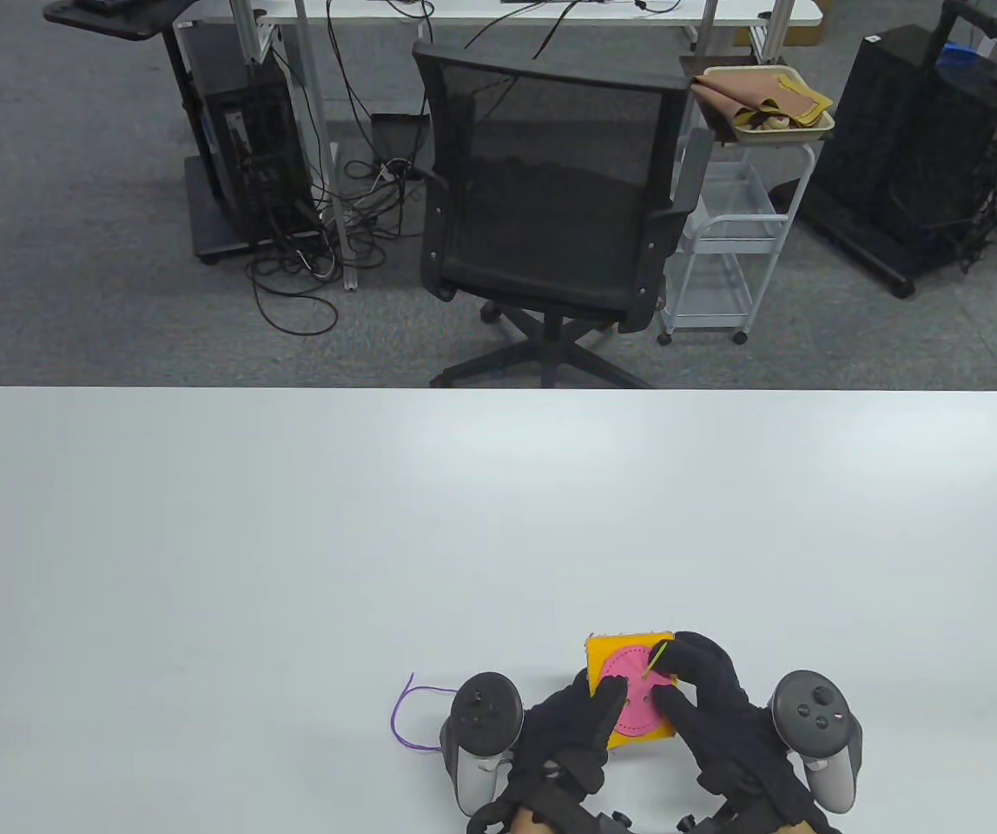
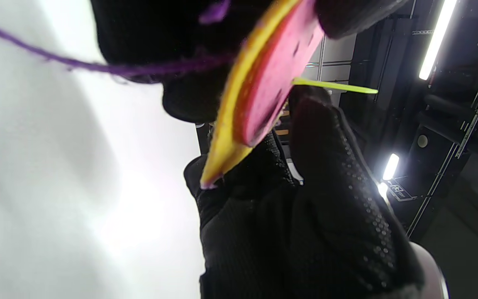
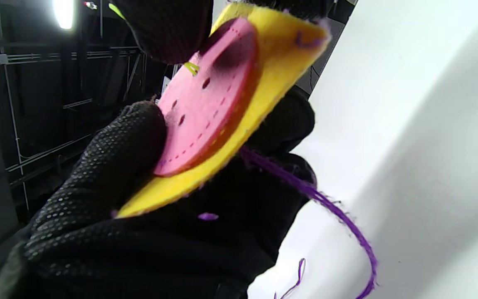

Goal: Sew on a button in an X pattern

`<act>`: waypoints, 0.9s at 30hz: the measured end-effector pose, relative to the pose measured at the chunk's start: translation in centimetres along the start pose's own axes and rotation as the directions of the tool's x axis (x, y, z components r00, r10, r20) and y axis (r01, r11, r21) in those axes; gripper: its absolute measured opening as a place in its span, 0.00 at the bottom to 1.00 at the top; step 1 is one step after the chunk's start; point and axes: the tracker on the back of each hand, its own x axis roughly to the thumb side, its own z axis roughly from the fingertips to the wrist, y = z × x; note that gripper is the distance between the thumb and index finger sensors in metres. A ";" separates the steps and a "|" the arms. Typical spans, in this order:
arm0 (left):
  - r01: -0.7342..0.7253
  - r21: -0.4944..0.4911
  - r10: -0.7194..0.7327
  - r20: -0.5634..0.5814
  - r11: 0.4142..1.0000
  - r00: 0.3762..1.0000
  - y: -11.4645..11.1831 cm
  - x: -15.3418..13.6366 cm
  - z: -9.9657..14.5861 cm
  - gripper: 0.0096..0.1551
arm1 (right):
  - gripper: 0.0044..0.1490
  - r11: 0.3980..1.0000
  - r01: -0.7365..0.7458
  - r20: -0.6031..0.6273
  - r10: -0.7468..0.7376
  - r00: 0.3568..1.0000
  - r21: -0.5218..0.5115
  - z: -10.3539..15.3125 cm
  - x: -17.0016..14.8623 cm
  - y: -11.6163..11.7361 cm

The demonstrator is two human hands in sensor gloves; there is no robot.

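A yellow felt square (image 1: 604, 650) with a pink button (image 1: 635, 708) on it is held up near the table's front edge. My left hand (image 1: 607, 699) grips the felt, thumb on the button's left side; it shows in the right wrist view (image 3: 110, 166). My right hand (image 1: 668, 665) pinches a yellow-green needle (image 1: 658, 658) that stands in one of the button's holes (image 3: 191, 67). In the left wrist view the needle (image 2: 334, 86) sticks out of the button face (image 2: 272, 70). A purple thread (image 3: 330, 207) trails from under the felt to the table (image 1: 403, 712).
The white table (image 1: 498, 521) stretches far and wide around the hands. A black office chair (image 1: 551, 200) and a white trolley (image 1: 724, 243) stand on the floor beyond the far edge.
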 end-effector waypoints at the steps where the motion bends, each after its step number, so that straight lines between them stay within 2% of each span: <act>1: 0.004 -0.003 -0.004 0.001 1.000 1.000 0.0 0.0 0.0 0.29 | 0.31 1.000 0.000 -0.002 0.000 1.000 0.001 0.0 0.0 0.0; 15: 0.036 -0.058 -0.036 0.004 0.998 0.999 -0.9 0.2 0.0 0.30 | 0.24 0.999 -0.001 -0.015 0.001 1.000 -0.035 0.0 -0.1 -0.5; 23: 0.096 -0.030 -0.096 -0.017 0.995 0.995 -0.7 0.0 0.0 0.30 | 0.23 0.997 0.047 -0.036 -0.049 0.998 -0.054 -0.1 -0.2 -1.0; 27: 0.206 0.038 -0.204 -0.038 0.978 0.978 0.1 -0.1 0.0 0.30 | 0.23 0.990 0.109 -0.052 -0.115 0.992 -0.092 -0.1 -0.4 -2.1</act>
